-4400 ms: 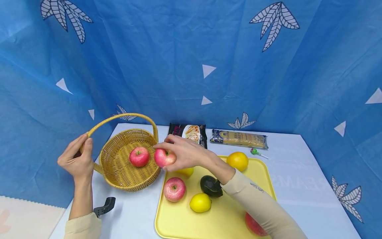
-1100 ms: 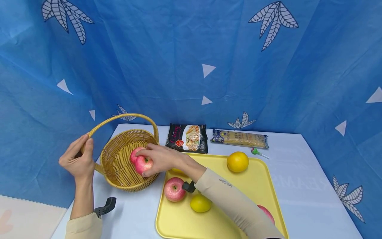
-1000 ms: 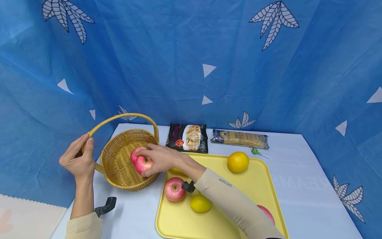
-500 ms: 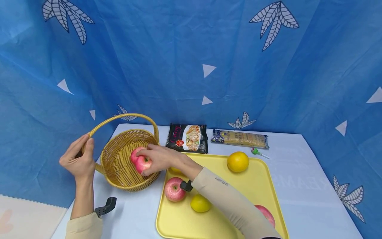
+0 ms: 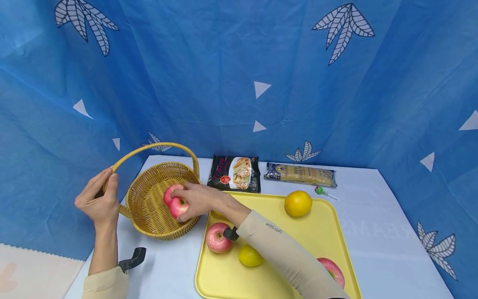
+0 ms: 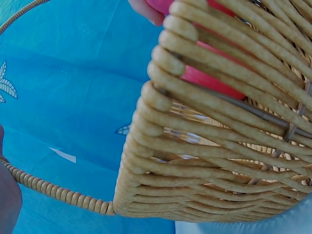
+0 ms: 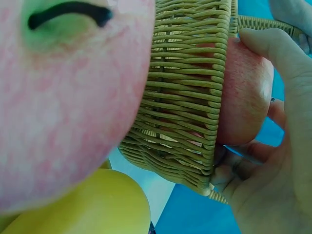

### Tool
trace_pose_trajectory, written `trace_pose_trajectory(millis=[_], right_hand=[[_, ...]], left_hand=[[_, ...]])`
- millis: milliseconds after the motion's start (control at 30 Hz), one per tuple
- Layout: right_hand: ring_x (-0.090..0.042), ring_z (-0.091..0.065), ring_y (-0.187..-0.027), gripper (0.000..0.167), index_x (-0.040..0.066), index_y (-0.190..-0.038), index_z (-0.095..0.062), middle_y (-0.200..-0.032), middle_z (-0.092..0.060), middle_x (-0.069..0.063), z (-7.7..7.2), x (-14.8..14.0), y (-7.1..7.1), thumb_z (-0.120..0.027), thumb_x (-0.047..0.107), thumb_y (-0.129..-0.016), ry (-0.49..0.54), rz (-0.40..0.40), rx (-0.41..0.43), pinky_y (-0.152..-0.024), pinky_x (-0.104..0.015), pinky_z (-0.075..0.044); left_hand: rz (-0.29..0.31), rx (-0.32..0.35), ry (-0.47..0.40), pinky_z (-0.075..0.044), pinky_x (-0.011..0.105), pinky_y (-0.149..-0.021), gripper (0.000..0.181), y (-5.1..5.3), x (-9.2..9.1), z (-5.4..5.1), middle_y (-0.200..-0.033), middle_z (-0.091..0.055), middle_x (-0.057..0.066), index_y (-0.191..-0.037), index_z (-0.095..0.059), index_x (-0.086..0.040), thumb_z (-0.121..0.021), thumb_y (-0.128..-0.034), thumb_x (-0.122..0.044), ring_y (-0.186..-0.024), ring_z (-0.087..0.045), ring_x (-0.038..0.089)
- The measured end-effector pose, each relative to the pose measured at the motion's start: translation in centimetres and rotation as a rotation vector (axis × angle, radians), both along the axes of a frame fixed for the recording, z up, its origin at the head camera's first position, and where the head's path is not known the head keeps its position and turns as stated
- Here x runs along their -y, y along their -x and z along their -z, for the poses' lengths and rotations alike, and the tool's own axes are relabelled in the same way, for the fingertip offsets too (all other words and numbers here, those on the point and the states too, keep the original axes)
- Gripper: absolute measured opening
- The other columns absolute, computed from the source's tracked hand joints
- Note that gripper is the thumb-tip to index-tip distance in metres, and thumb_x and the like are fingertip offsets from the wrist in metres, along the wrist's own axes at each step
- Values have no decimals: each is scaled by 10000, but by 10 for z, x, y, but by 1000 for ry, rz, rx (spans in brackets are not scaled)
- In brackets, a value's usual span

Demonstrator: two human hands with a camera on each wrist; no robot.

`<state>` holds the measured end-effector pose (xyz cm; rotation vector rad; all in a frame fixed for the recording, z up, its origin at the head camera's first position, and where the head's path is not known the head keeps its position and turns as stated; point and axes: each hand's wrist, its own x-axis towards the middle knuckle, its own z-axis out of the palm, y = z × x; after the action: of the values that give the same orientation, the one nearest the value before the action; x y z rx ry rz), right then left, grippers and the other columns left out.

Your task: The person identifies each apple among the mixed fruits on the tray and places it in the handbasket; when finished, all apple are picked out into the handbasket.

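Observation:
At the left, my left hand grips the arched handle of a round wicker basket. My right hand reaches over the basket's right rim, fingers and thumb around a red apple. A second apple lies in the basket right behind it. In the right wrist view, the held apple shows above the rim between thumb and fingers. The left wrist view shows the woven basket wall close up, with red apple skin visible through its gaps.
Right of the basket, a yellow tray holds an apple, a lemon, an orange-yellow fruit and another apple. Behind it lie a black curry packet, a noodle packet and a lollipop.
Since the oldest frame, my right hand has carried the apple left from the basket's edge to inside it. Over the last second it barely shifts. The right sleeve now hides the dark avocado.

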<state>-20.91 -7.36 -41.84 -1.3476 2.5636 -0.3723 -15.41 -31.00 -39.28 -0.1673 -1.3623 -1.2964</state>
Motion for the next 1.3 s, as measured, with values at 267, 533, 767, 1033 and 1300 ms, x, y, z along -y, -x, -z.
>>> trace_pose_trajectory(millis=[267, 533, 767, 1033, 1300], right_hand=[[-80, -553, -1074, 721, 385, -1463, -469, -1343, -513, 23, 3, 3, 1, -684, 638, -823, -14, -1, 0, -873, -255, -515], [-95, -563, -1096, 734, 372, -1473, -451, -1356, -513, 1, 6, 5, 3, -685, 626, -825, -25, -9, -1, -883, -245, -511], [-124, -561, -1168, 753, 354, -1498, -436, -1433, -491, -45, 8, 6, 5, -688, 608, -835, -13, -4, 4, -922, -265, -515], [-104, -548, -1167, 758, 389, -1498, -426, -1437, -481, -22, 14, 9, 10, -683, 636, -829, -4, 21, 22, -928, -260, -512], [-114, -541, -1172, 742, 381, -1486, -433, -1412, -488, -23, 17, 10, 14, -691, 631, -836, 2, 25, 28, -956, -280, -505]], left_hand=[[3, -1, -1, -576, 146, -765, 178, -1, 0, 0, -950, -761, 203, -929, -758, 120, -805, -765, 69, -848, -755, 158], [-1, 2, 2, -574, 143, -765, 182, -1, 0, -1, -951, -761, 202, -932, -757, 121, -806, -767, 64, -850, -754, 148], [5, 2, 2, -575, 147, -773, 194, -2, -1, -1, -952, -762, 197, -934, -738, 155, -794, -763, 83, -853, -750, 125], [10, -1, 2, -573, 144, -760, 176, -1, -1, -1, -948, -763, 197, -925, -743, 149, -777, -757, 111, -850, -752, 140], [-1, 10, 10, -572, 143, -757, 178, -2, -1, -1, -952, -763, 193, -938, -760, 110, -765, -760, 124, -843, -748, 138]])
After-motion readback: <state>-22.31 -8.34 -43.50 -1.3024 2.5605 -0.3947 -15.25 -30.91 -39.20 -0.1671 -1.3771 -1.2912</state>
